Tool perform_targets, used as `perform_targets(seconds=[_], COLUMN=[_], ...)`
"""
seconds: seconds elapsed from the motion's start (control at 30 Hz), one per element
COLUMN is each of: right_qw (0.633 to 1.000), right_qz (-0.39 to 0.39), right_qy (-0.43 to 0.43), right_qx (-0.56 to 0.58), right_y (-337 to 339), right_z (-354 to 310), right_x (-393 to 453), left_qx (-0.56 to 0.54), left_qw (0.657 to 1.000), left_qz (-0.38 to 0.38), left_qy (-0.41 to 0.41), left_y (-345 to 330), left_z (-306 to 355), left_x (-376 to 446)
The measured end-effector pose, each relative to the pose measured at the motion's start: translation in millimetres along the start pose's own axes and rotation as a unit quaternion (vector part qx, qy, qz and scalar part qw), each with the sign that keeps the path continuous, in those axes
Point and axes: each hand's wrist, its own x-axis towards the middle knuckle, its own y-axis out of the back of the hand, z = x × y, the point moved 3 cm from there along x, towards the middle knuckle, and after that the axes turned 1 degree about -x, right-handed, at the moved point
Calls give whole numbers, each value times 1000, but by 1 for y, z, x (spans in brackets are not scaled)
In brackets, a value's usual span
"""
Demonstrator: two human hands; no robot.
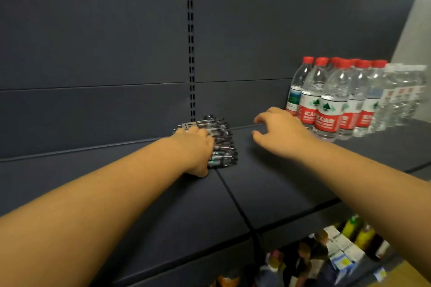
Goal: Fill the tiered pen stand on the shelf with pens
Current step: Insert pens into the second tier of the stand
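pens (pixel 221 141) under left hand (pixel 198 149), right hand (pixel 277 130) beside

A dark shelf (pixel 268 170) carries stacked pens (pixel 221 144) and water bottles (pixel 338 100).
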Motion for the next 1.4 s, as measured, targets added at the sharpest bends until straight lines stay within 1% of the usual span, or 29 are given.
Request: perform_targets(seconds=[0.1,0.27,0.4,0.53,0.67,0.8,0.97,1.07,1.4], right_qw=[999,995,992,989,989,988,987,987,987], right_qz=[5,-13,-31,-26,-25,-25,-24,-23,-11], right_qy=[41,96,117,128,128,128,125,126,117], right_qx=[15,35,46,64,76,85,94,98,111], right_y=[-1,-13,-20,-19,-20,-23,-22,-19,-14], right_z=[10,27,40,53,61,67,74,77,89], right_x=[13,20,18,20,20,18,16,13,6], left_qx=[12,14,13,-28,-3,17,2,-30,-30], left_qw=[1000,997,994,990,990,992,993,993,997], left_qz=[-2,-26,-32,-56,-82,-69,-70,-49,-15], left_qy=[13,76,107,126,115,100,99,99,74], left_y=[-2,-5,-2,4,3,8,13,14,17], left_z=[4,10,14,13,14,19,31,33,34], left_x=[6,13,14,12,11,8,3,-1,-14])
